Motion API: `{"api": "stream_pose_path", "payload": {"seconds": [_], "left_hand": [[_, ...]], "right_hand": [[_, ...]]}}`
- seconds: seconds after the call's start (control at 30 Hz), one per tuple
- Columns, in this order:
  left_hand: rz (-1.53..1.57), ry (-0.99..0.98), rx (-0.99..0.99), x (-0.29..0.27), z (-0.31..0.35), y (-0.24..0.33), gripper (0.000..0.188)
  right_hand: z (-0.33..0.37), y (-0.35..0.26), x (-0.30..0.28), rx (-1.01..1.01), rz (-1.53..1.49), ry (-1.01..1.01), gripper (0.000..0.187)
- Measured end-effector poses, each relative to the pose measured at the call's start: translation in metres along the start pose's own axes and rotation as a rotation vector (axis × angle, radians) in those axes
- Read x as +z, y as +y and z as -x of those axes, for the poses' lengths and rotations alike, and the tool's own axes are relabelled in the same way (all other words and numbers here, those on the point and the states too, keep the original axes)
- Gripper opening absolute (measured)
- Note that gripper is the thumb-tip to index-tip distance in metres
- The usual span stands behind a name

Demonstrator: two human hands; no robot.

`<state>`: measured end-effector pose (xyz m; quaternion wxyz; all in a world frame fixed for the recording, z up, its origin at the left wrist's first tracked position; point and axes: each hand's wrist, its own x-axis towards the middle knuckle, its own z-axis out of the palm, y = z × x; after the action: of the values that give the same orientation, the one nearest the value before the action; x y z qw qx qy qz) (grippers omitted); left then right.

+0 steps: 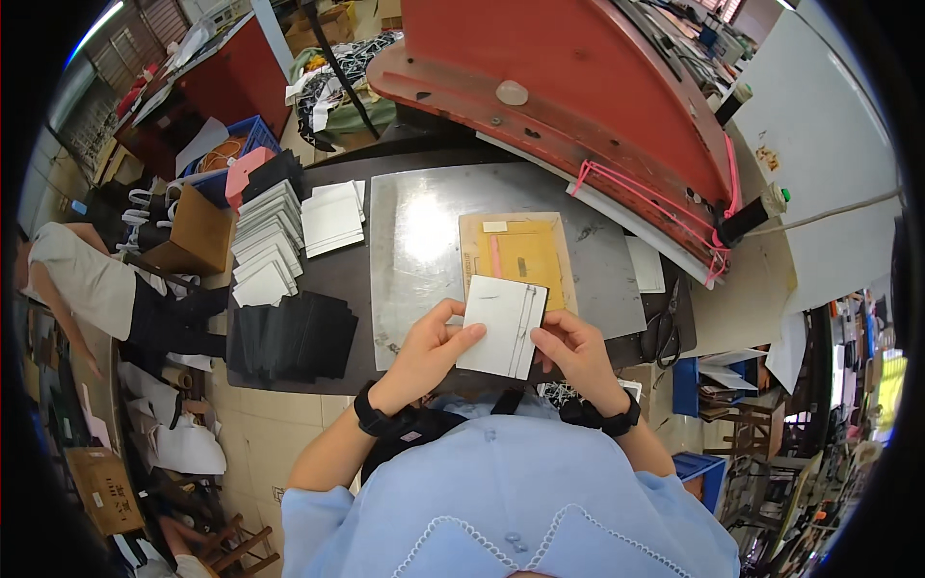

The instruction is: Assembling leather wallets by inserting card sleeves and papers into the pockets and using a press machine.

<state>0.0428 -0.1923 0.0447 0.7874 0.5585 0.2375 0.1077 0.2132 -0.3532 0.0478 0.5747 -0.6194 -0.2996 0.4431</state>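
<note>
The left hand [431, 345] and right hand [578, 356] pinch the white panel [495, 332] at opposite edges, likely for level support; black pieces [294, 337] lie left, presumably within reach.

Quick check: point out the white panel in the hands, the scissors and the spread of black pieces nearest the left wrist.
White panel [496, 329]: head view, middle of its visible face.
Scissors [668, 316]: head view, where blades meet handles.
Black pieces [323, 332]: head view, the spread's right part.

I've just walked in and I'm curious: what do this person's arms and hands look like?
The left hand and right hand are ungloved. Each wrist wears a black band. The light-blue sleeves are short, leaving the forearms bare.
</note>
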Motion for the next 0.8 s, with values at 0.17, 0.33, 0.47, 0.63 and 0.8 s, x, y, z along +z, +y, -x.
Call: {"api": "stream_pose_path", "payload": {"seconds": [0.17,0.33,0.47,0.63,0.8], "left_hand": [[-0.282,0.08,0.091,0.002,-0.023,0.001,0.025],[-1.002,0.266,0.394,-0.014,-0.043,0.021,0.027],[-1.203,0.182,0.601,-0.013,-0.056,0.01,0.03],[-1.286,0.116,0.603,-0.001,-0.063,0.006,0.036],[-1.365,0.117,0.594,0.001,-0.067,0.005,0.041]], "right_hand": [[-0.033,0.002,-0.032,0.011,0.042,0.046,0.026],[-0.082,0.017,-0.064,0.006,0.114,0.06,0.028],[-0.094,0.014,-0.061,-0.051,0.218,0.083,0.034],[-0.095,0.009,-0.062,-0.036,0.265,0.097,0.034],[-0.095,0.006,-0.055,-0.034,0.281,0.106,0.032]]}}
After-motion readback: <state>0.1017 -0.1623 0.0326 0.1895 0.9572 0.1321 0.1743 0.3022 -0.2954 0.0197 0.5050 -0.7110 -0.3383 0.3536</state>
